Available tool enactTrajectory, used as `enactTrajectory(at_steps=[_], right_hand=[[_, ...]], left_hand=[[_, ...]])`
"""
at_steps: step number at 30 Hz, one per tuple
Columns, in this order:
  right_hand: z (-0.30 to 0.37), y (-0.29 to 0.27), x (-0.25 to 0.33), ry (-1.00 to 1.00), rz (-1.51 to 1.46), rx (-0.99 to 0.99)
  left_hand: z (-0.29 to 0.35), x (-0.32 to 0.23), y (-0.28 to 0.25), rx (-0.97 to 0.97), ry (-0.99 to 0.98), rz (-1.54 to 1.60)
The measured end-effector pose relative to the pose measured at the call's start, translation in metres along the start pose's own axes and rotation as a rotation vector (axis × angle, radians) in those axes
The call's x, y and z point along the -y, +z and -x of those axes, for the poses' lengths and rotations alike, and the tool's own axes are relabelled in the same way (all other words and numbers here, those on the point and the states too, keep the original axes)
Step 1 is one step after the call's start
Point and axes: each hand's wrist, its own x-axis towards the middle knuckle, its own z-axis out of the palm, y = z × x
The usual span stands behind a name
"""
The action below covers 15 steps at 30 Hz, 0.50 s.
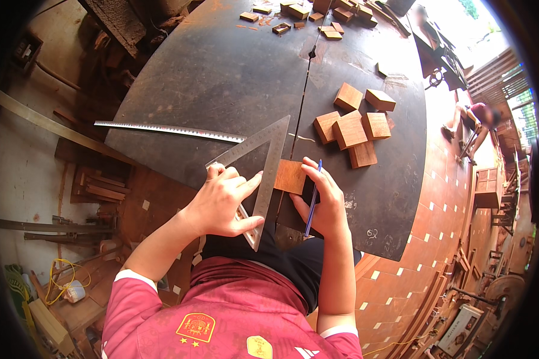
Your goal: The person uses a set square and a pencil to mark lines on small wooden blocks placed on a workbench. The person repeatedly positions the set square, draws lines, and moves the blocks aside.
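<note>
Red fabric shirt [239, 299] nearest my distant camera

A square red-brown wooden block [288, 177] sits clamped between thumb and fingers of the right hand [330, 206], seemingly for steadiness, with a slim blue pen [313, 200]. Beside it, the left hand [224, 202] grips, fingers parted, a clear plastic triangle [270, 173].
</note>
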Motion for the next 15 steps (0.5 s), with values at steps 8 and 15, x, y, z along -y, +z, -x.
enactTrajectory(at_steps=[8,15], right_hand=[[-0.0002,0.0002,0.0007,0.007,-0.001,-0.001],[-0.0009,-0.0021,0.0047,0.011,-0.008,-0.018]], left_hand=[[-0.0002,-0.0005,-0.0005,0.008,-0.009,0.009],[-0.0001,-0.0003,-0.0008,0.011,-0.017,0.025]])
